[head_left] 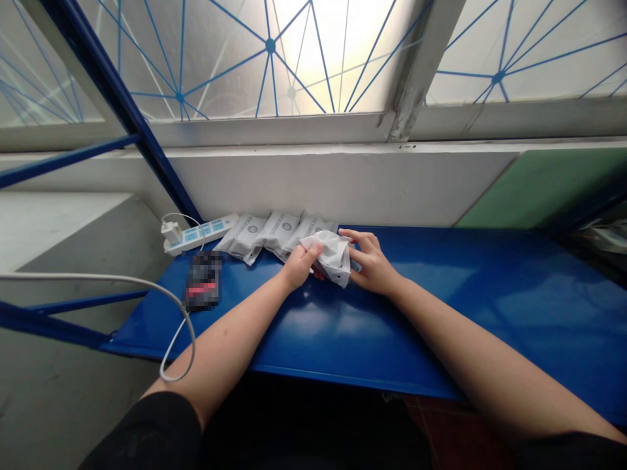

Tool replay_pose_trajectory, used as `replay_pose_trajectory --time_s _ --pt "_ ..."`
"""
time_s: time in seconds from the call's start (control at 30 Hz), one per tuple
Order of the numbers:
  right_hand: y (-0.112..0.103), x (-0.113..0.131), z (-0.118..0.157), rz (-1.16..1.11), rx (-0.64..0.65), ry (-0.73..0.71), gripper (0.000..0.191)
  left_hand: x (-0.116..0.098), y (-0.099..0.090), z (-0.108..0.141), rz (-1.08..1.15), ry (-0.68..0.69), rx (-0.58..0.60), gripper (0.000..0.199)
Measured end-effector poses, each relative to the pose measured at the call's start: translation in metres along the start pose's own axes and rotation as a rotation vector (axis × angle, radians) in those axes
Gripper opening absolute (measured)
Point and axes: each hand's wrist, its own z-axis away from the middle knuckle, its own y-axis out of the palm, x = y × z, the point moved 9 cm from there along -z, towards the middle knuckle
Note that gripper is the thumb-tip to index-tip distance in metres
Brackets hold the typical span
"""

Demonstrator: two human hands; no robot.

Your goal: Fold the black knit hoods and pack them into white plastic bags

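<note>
A crumpled white bag is held above the blue table, with something small and red showing under its lower left side. My left hand grips the bag's left side, thumb on top. At the bag's right edge is my right hand, its fingers spread and bent around that side; a small pale bluish item shows beneath them. Behind and to the left, printed grey-white packages lie side by side against the wall, the rightmost partly covered by the held bag.
On the blue table, a white power strip with a plug lies at the back left. A blurred dark object sits in front of it. A white cable loops over my left forearm. Blue metal bars stand at the left.
</note>
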Motion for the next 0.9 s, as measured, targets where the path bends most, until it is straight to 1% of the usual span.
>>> replay_pose_trajectory --time_s 0.1,0.17,0.23,0.37,0.43,0.5,0.57,0.63,0.7,0.8,0.9 --pt "0.003 0.003 0.000 -0.036 0.072 -0.006 0.038 -0.003 -0.004 -0.001 0.021 0.015 -0.052 0.048" --pt "0.004 0.004 0.000 -0.043 0.088 -0.003 0.045 -0.002 -0.007 -0.001 0.031 0.005 -0.080 0.045" --pt "0.004 0.006 0.000 -0.034 0.086 -0.009 0.051 -0.001 -0.007 -0.001 0.032 0.001 -0.079 0.044" --pt "0.005 0.010 -0.001 0.020 0.088 -0.017 0.058 0.002 -0.006 -0.001 0.018 -0.003 -0.058 0.049" --pt "0.007 0.010 -0.001 0.053 0.093 -0.019 0.055 0.003 -0.006 -0.001 0.025 -0.006 -0.070 0.052" --pt "0.008 0.010 -0.001 0.083 0.077 -0.020 0.044 0.001 -0.008 -0.002 0.021 0.011 -0.101 0.054" --pt "0.007 0.009 -0.001 0.104 0.043 -0.014 0.033 0.001 -0.013 -0.002 0.016 0.025 -0.170 0.053" --pt "0.006 0.007 -0.001 0.101 0.004 -0.002 0.030 0.003 -0.020 -0.003 0.046 0.011 -0.261 0.048" --pt "0.004 0.006 -0.002 0.070 -0.028 0.018 0.032 0.010 -0.026 -0.004 0.130 -0.047 -0.331 0.040" --pt "-0.004 0.005 -0.002 -0.019 -0.087 0.047 0.038 0.019 -0.035 -0.005 0.339 -0.141 -0.427 0.030" --pt "-0.014 0.008 0.005 -0.082 -0.170 0.035 0.040 0.016 -0.049 -0.007 0.569 -0.137 -0.510 0.026"
